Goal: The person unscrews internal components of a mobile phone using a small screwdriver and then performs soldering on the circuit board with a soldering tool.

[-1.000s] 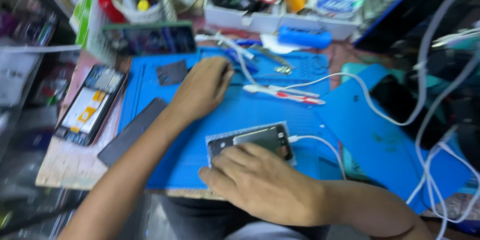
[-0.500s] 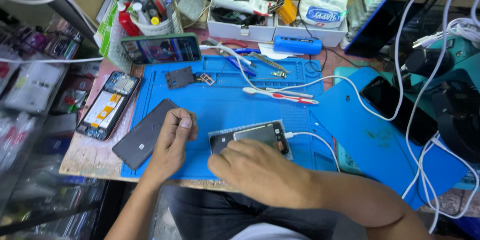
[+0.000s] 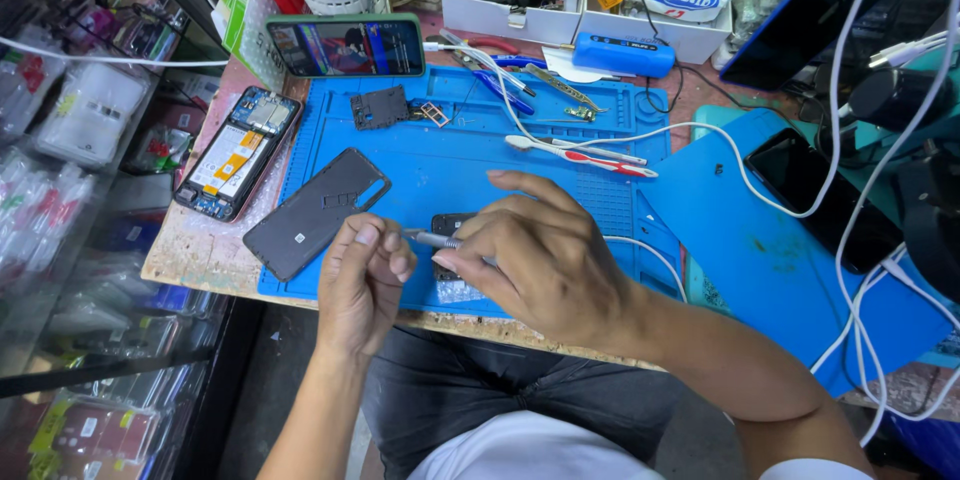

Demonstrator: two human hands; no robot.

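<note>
We note right hand fingers gripping tool over phone; left hand fingers pinching tool tip; cover beside on mat.

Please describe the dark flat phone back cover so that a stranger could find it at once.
Look at the blue work mat on the wooden bench. Near its left edge lies the dark back cover, tilted, just up and left of the left hand. Unlike the opened phone further left, it is plain, with no parts showing.
</note>
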